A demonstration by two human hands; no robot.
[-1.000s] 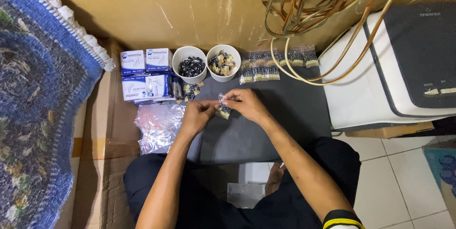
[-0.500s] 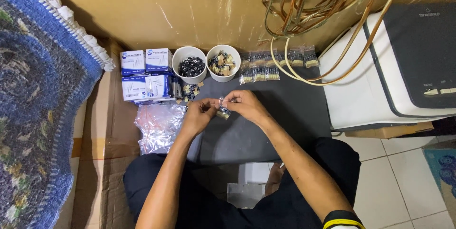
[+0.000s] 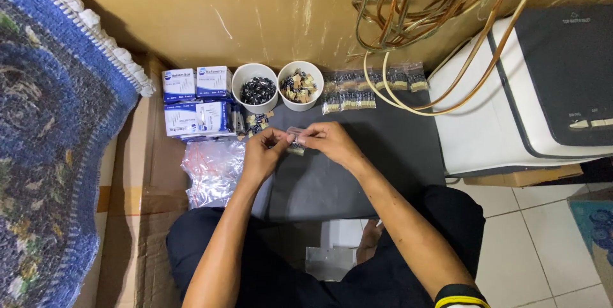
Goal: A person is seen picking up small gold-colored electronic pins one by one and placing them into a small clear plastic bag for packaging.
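Left hand (image 3: 263, 155) and right hand (image 3: 329, 142) close together, both pinching a tiny clear bag (image 3: 295, 140) just above the dark mat (image 3: 357, 167). Behind: two white cups (image 3: 255, 88) of small parts, blue-and-white boxes (image 3: 195, 100).

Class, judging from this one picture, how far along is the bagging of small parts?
Done: filled packets lie in rows by the wall. In hand: left hand and right hand hold a small clear bag. Left: two white cups still hold parts, and empty bags wait.
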